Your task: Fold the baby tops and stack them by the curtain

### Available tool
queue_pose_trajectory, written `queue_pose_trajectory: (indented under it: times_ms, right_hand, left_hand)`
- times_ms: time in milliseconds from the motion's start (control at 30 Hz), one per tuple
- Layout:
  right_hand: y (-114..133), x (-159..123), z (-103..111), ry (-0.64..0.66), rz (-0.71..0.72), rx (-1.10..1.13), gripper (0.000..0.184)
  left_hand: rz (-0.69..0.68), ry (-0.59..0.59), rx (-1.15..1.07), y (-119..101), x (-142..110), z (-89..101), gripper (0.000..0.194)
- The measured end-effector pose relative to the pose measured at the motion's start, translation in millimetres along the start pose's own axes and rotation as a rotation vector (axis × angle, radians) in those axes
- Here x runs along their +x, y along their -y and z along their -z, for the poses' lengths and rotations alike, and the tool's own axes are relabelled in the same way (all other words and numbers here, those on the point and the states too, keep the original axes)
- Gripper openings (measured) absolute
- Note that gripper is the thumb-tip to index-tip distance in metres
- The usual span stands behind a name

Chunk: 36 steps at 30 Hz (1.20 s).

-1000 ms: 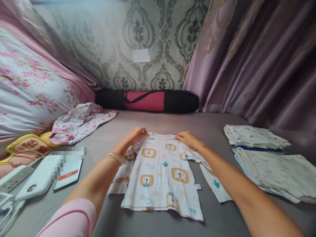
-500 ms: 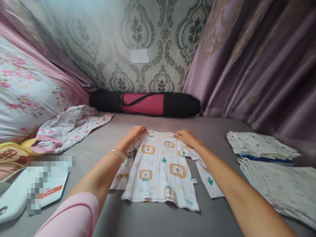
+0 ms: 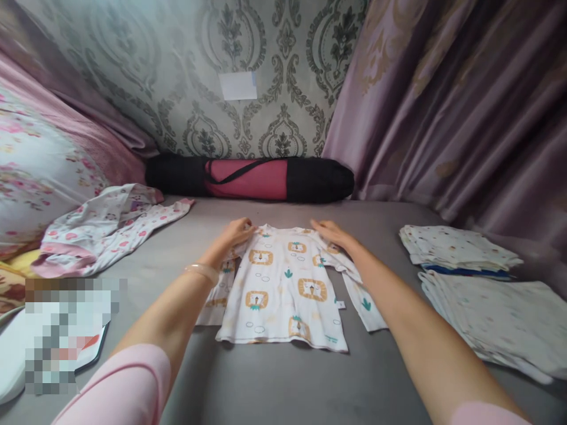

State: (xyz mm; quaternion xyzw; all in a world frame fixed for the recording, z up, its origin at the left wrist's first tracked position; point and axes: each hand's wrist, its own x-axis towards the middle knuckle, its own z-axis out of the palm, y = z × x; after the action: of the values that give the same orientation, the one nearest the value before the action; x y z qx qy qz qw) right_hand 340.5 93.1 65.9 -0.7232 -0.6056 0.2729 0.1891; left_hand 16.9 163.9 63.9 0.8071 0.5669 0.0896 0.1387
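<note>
A small white shirt (image 3: 283, 283) with lion and leaf prints lies flat, face up, on the grey bed surface (image 3: 274, 383). Its sleeves spread out to both sides. My left hand (image 3: 237, 231) rests at the shirt's left shoulder with its fingers curled onto the fabric. At the right shoulder, near the collar, my right hand (image 3: 330, 232) has its fingers closed on the cloth. A pale bangle sits on my left wrist. Both forearms reach forward over the shirt's sides.
A black and pink rolled bag (image 3: 250, 177) lies against the patterned wall. A crumpled heart-print garment (image 3: 110, 227) sits at the left by a floral pillow (image 3: 39, 183). Folded clothes (image 3: 456, 248) and a second stack (image 3: 496, 319) lie at the right. A blurred-out device (image 3: 66, 336) sits front left.
The view has shifted a little to the right and up. Both hands stay at the shirt's shoulders, and the shirt looks slightly farther from me.
</note>
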Motion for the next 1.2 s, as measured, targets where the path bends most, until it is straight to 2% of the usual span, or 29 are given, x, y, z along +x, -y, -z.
queue_pose_trajectory:
  times_ms: [100,167,267,367,467,600,633,733,867,933,1000,1100,1200]
  right_hand:
    - [-11.9,-20.0,20.9,0.066,-0.186,0.364,0.068]
    - [-26.6,-42.3,35.2,0.046,-0.286,0.470,0.061]
    - [-54.7,-85.8,51.5,0.010,-0.346,0.388,0.046]
    - [-76.8,-132.4,56.5,0.047,-0.310,0.275,0.042]
    - [-83.5,-169.4,49.0,0.083,-0.255,0.145,0.042]
    - [-74.3,-190.6,36.8,0.071,-0.170,-0.078,0.043]
    - [-70.0,-192.1,37.0,0.079,-0.148,-0.127,0.042]
    - [-53.5,-195.2,47.4,0.046,-0.062,-0.298,0.034]
    - [-36.5,-207.4,61.3,-0.292,0.153,-0.735,0.036]
    - [-39.5,-216.0,58.8,-0.347,0.233,-0.895,0.039]
    - [-50.6,-222.6,52.8,-0.257,0.259,-0.948,0.042]
    - [-69.4,-223.9,50.3,-0.057,0.192,-0.887,0.053]
    - [-76.8,-212.1,61.8,0.001,0.085,-0.772,0.050]
  left_hand:
    - [0.084,-0.040,-0.089,26.1,-17.2,7.2,0.052]
    - [0.108,-0.062,-0.152,51.8,-38.4,13.9,0.054]
    - [0.115,-0.059,-0.196,87.0,-79.6,25.7,0.061]
    - [0.087,-0.152,-0.155,95.9,-121.0,34.8,0.055]
    - [-0.049,-0.188,-0.128,67.3,-158.0,33.7,0.047]
    - [-0.360,-0.078,-0.150,-2.8,-200.6,16.9,0.037]
    - [-0.440,-0.015,-0.141,-18.9,-209.1,12.2,0.034]
    - [-0.602,0.145,-0.119,-51.3,-225.6,2.4,0.029]
    - [-0.623,0.217,-0.107,-60.1,-228.3,1.5,0.028]
    - [-0.613,0.237,-0.103,-58.6,-225.0,3.8,0.030]
    - [-0.605,0.243,-0.098,-57.8,-219.3,6.3,0.032]
    - [-0.615,0.223,-0.108,-60.9,-204.1,10.4,0.035]
    - [-0.634,0.231,-0.148,-71.3,-176.2,13.6,0.036]
